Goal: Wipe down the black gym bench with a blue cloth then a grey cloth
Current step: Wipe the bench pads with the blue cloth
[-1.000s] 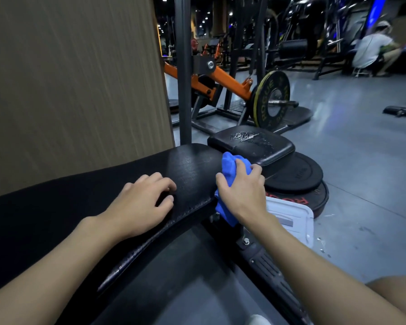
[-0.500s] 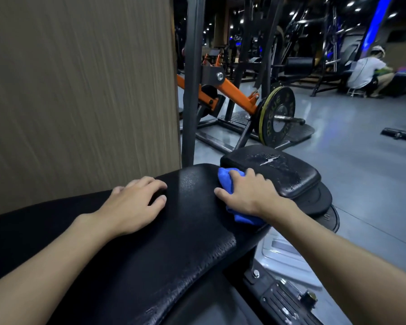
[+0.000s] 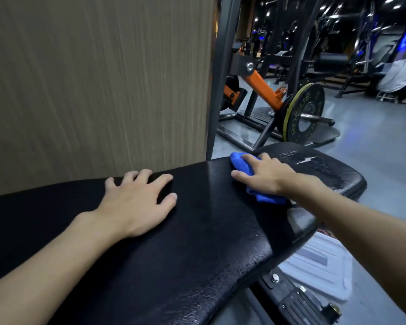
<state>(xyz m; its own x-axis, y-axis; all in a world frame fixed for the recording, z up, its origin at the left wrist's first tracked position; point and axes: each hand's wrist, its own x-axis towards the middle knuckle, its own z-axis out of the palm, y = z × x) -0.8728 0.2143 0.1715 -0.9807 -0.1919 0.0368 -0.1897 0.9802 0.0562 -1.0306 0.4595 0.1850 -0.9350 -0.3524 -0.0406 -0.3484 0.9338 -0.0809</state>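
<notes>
The black gym bench (image 3: 197, 242) runs from lower left to centre right, its cracked padding shiny. My right hand (image 3: 265, 174) presses a bunched blue cloth (image 3: 240, 164) onto the bench's far right end, fingers spread over it, with cloth showing ahead of the fingers and below the wrist. My left hand (image 3: 138, 202) rests flat on the bench top, fingers spread, holding nothing. No grey cloth is in view.
A second black pad (image 3: 324, 170) with worn white marks lies just beyond the cloth. A white lidded box (image 3: 319, 263) sits on the floor at right. A wood panel wall (image 3: 92, 78) stands behind; an orange machine with a weight plate (image 3: 302, 113) beyond. A person sits far right.
My right hand has slid the blue cloth from the bench's front edge up onto its top and towards the far end. My left hand stays planted on the bench.
</notes>
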